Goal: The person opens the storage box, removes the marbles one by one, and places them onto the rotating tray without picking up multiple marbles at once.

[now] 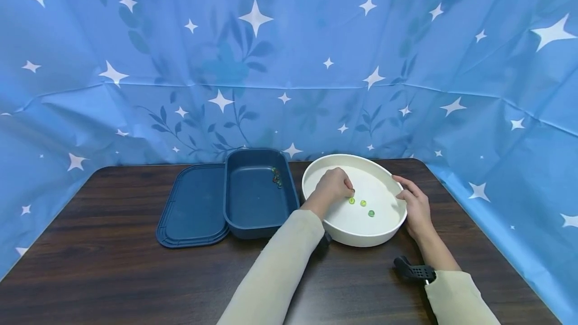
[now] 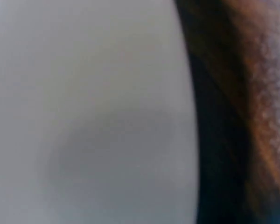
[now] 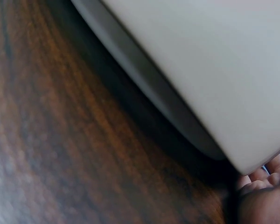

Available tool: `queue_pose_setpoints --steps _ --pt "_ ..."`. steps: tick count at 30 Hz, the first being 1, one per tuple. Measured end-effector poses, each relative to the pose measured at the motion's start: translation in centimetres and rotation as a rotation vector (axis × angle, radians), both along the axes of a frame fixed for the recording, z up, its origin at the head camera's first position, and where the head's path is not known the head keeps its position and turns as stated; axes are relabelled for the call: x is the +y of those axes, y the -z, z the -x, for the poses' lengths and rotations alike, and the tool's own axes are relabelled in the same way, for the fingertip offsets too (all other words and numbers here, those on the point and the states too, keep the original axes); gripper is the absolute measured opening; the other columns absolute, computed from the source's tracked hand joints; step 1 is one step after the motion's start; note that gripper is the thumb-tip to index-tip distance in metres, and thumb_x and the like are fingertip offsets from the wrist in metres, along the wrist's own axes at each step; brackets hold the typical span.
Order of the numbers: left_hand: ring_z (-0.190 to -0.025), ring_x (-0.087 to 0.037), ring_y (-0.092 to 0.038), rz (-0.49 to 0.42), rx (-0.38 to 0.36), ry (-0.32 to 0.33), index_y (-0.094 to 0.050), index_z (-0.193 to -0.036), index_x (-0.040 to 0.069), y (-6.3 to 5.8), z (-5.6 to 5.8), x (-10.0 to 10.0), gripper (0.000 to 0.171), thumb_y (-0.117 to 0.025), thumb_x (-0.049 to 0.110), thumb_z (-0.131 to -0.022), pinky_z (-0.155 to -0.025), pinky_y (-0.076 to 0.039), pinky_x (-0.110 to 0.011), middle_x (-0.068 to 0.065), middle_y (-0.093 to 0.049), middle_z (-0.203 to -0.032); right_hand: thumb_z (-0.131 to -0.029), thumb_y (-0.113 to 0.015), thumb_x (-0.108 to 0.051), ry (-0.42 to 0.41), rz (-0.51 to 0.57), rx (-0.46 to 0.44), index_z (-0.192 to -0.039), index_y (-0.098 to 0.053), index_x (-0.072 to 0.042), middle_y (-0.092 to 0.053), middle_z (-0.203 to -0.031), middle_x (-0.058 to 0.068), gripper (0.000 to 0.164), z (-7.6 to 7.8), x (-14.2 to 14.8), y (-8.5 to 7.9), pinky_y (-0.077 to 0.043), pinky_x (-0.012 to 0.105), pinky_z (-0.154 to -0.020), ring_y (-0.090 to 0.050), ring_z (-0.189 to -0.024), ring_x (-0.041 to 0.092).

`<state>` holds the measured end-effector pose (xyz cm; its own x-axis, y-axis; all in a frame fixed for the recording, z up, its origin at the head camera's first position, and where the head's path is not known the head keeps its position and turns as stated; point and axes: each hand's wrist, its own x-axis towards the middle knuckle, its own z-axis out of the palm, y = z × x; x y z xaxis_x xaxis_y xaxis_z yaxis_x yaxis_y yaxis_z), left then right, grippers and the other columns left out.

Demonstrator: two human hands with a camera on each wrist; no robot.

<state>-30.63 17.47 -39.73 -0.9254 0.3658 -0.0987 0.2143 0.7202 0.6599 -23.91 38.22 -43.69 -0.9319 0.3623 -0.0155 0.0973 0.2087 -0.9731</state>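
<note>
A round white tray [image 1: 356,237] with a raised rim sits on the right of the table. Inside it my left hand [image 1: 333,187] reaches down with bent fingers, fingertips right at a yellow-green marble [image 1: 351,201]; I cannot tell whether they pinch one. Another yellow-green marble [image 1: 363,203] and a darker green marble [image 1: 372,213] lie close by on the tray floor. My right hand [image 1: 416,207] grips the tray's right side, thumb over the rim and fingers against the outer wall. In the right wrist view its curled fingers [image 3: 261,179] show beside the wall.
Left of the tray stands a deep blue rectangular box [image 1: 255,229], with several small coloured marbles [image 1: 277,177] along its right inner side. A flat blue lid [image 1: 194,207] lies left of the box. Behind the dark wooden table [image 1: 113,255] hangs a blue star-patterned curtain [image 1: 289,54].
</note>
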Motion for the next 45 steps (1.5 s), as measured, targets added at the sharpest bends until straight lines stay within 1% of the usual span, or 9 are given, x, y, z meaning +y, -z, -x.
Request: queue_pose_setpoints --steps 6,11,19,25,30,35,39,43,45 --pt "-0.087 -0.013 -0.066 0.09 0.037 -0.007 -0.079 -0.102 0.012 -1.5 -0.2 -1.3 0.016 -0.079 0.012 -0.086 -0.082 -0.056 -0.027 0.001 -0.077 -0.106 -0.094 -0.036 -0.003 -0.009 -0.007 0.017 -0.151 -0.047 -0.009 -0.031 -0.165 0.015 0.058 0.5 -0.3 -0.1 -0.047 0.006 -0.078 -0.044 -0.136 0.025" --pt "-0.092 -0.012 -0.066 0.107 0.056 0.0 -0.078 -0.114 0.013 -3.4 -0.7 -3.1 0.024 -0.077 0.015 -0.09 -0.081 -0.055 -0.026 0.002 -0.076 -0.114 -0.095 -0.037 -0.003 -0.013 -0.003 0.009 -0.151 -0.047 -0.01 -0.032 -0.164 0.016 0.057 0.5 -0.3 0.0 -0.048 0.007 -0.078 -0.046 -0.133 0.021" --pt "-0.101 -0.017 -0.069 0.102 0.12 0.013 -0.075 -0.118 0.012 -6.6 -0.6 -8.2 0.023 -0.069 0.017 -0.097 -0.091 -0.056 -0.035 -0.002 -0.074 -0.114 -0.096 -0.038 -0.003 -0.016 -0.026 0.023 -0.15 -0.049 -0.013 -0.034 -0.162 0.015 0.056 -0.1 0.4 0.2 -0.048 0.006 -0.08 -0.048 -0.134 0.017" --pt "-0.098 -0.021 -0.068 0.051 0.147 -0.053 -0.076 -0.112 0.008 -6.6 0.1 -12.2 0.018 -0.067 0.014 -0.097 -0.084 -0.057 -0.035 -0.005 -0.073 -0.111 -0.095 -0.038 -0.004 -0.002 -0.021 0.024 -0.149 -0.052 -0.015 -0.035 -0.161 0.013 0.056 -0.3 0.4 0.1 -0.047 0.005 -0.08 -0.049 -0.129 0.011" --pt "-0.094 -0.022 -0.067 -0.019 0.123 -0.081 -0.076 -0.109 0.007 -6.3 0.3 -14.7 0.016 -0.068 0.013 -0.097 -0.08 -0.056 -0.034 -0.007 -0.074 -0.108 -0.096 -0.038 -0.006 0.001 -0.053 0.005 -0.149 -0.051 -0.016 -0.035 -0.163 0.013 0.056 -0.1 -0.1 0.1 -0.046 0.005 -0.08 -0.047 -0.133 0.016" --pt "-0.08 -0.019 -0.065 -0.064 0.102 -0.096 -0.077 -0.106 0.007 -6.4 0.6 -15.4 0.015 -0.068 0.015 -0.097 -0.068 -0.052 -0.03 -0.009 -0.075 -0.104 -0.096 -0.037 -0.006 0.002 -0.048 -0.003 -0.151 -0.049 -0.016 -0.032 -0.165 0.012 0.057 -0.1 0.1 0.1 -0.044 0.004 -0.081 -0.044 -0.136 0.018" --pt "-0.083 -0.019 -0.068 -0.082 0.111 -0.099 -0.077 -0.107 0.006 -6.6 1.2 -15.6 0.016 -0.067 0.015 -0.098 -0.069 -0.053 -0.029 -0.01 -0.075 -0.102 -0.096 -0.036 -0.007 -0.002 -0.047 0.003 -0.15 -0.049 -0.017 -0.031 -0.165 0.012 0.056 -0.1 0.2 0.0 -0.044 0.003 -0.081 -0.044 -0.136 0.018" --pt "-0.092 -0.026 -0.071 -0.084 0.086 -0.055 -0.077 -0.109 0.006 -6.2 2.3 -15.8 0.018 -0.066 0.017 -0.099 -0.071 -0.055 -0.03 -0.011 -0.074 -0.103 -0.096 -0.037 -0.007 -0.011 -0.049 0.0 -0.15 -0.049 -0.016 -0.032 -0.165 0.012 0.056 0.0 0.3 0.2 -0.044 0.003 -0.081 -0.043 -0.139 0.021" --pt "-0.086 -0.023 -0.069 -0.1 0.06 -0.011 -0.076 -0.109 0.006 -6.0 3.1 -16.3 0.019 -0.066 0.018 -0.099 -0.069 -0.053 -0.029 -0.013 -0.074 -0.103 -0.097 -0.036 -0.007 -0.017 -0.045 0.004 -0.15 -0.049 -0.015 -0.032 -0.165 0.013 0.056 0.0 0.2 0.2 -0.044 0.003 -0.081 -0.043 -0.139 0.021"
